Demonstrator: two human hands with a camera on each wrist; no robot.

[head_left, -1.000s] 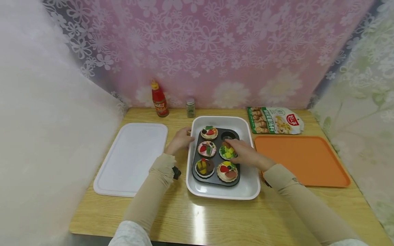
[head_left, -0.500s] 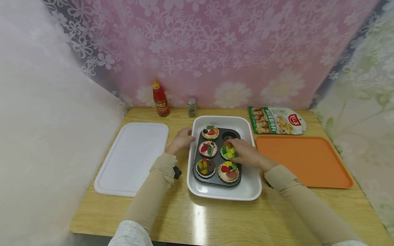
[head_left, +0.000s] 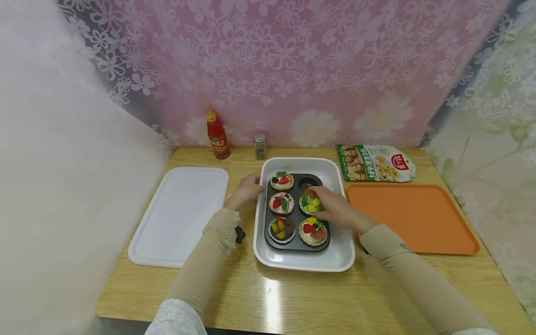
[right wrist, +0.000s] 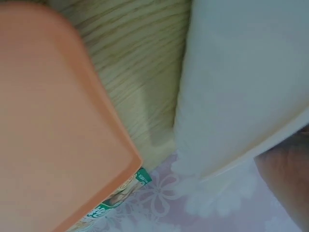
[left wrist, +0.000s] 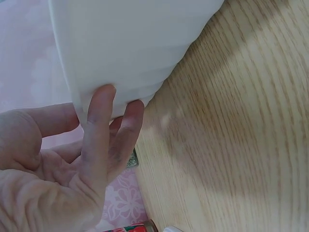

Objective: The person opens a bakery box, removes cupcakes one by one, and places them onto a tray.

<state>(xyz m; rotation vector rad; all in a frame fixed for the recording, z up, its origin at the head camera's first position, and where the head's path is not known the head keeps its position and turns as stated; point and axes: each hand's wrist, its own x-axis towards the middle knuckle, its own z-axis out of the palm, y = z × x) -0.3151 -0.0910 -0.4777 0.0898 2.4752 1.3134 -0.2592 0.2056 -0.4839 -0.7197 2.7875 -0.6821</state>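
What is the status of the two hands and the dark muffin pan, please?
Left hand grips edge of white basin. Right hand pinches green-and-yellow tart. Dark muffin pan inside basin, holding five tarts. Nothing seen blocking right hand.

Through my cameras I see a kitchen-like booth, building unclear. Around the wood-grain table (head_left: pixel 318 302) hang a pink flowered curtain (head_left: pixel 276 79) at twelve o'clock, a whitish sheet (head_left: pixel 63 186) at nine, floral cloth (head_left: pixel 494 139) at three. A sauce bottle (head_left: pixel 217 137) and herb jar (head_left: pixel 259 148) at eleven, a food packet (head_left: pixel 376 163) at two and a central muffin pan (head_left: pixel 296 216) suggest a kitchen.
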